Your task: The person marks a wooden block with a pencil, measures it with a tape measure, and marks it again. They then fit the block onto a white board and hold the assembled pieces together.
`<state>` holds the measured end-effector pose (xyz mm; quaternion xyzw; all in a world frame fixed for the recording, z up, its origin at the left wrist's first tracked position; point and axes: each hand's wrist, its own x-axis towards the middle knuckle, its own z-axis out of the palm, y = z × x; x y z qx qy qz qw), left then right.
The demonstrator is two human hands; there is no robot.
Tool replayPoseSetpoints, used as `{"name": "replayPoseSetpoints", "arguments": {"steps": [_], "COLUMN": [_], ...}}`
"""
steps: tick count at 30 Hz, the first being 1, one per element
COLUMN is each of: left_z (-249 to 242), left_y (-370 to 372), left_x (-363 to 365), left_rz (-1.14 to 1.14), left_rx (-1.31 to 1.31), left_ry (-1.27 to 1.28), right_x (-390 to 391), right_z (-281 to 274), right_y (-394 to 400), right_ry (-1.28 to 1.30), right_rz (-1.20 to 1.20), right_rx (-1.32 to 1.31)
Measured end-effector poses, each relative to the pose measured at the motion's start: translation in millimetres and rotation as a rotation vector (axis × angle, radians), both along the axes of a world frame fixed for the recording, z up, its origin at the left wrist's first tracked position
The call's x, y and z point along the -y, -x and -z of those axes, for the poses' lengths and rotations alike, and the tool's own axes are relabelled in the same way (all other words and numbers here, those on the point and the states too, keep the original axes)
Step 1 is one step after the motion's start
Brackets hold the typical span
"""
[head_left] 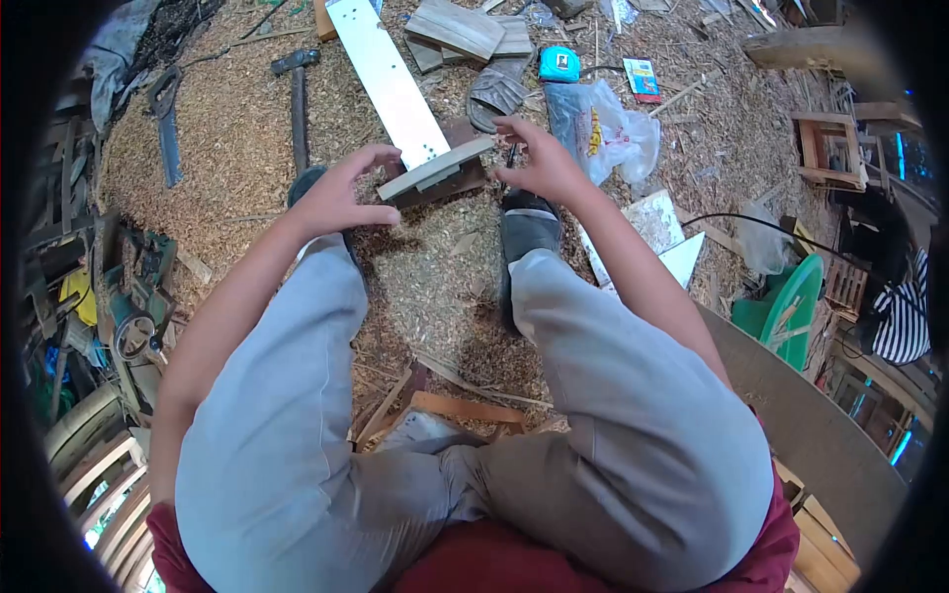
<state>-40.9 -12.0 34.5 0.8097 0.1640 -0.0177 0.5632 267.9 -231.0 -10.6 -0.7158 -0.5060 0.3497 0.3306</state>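
Between my feet, a short wooden strip (460, 155) with a smaller block against its near side lies slantwise across the near end of a long white board (390, 84) dotted with dark holes or marks. My left hand (346, 196) is by the strip's left end, thumb and fingers apart. Off the right end is my right hand (546, 166), its fingers and thumb also spread. Neither hand visibly grips the wood. A dark brown piece (460, 180) shows partly beneath the strip.
Sawdust and shavings cover the ground. A hammer (300, 109) and a handsaw (166, 128) lie left. Beyond are wood offcuts (455, 28), a teal tape measure (560, 64) and a plastic bag (625, 133). White scraps (647, 237) and a green plastic chair (791, 311) are right.
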Motion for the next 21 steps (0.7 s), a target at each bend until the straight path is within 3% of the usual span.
{"name": "replayPoseSetpoints", "arguments": {"steps": [2,11,21], "left_z": [-3,17,24], "left_y": [-4,-5,-4], "left_x": [9,17,28], "left_rz": [0.001,-0.094,-0.123], "left_rx": [-0.011,-0.069,-0.06], "left_ry": [-0.105,-0.138,-0.15], "right_x": [-7,-27,-30], "right_z": [-1,11,36], "right_y": [1,13,23], "right_ry": [0.004,-0.091,-0.074], "right_rz": [-0.001,-0.112,-0.044], "right_rx": [0.014,0.012,0.066]}}
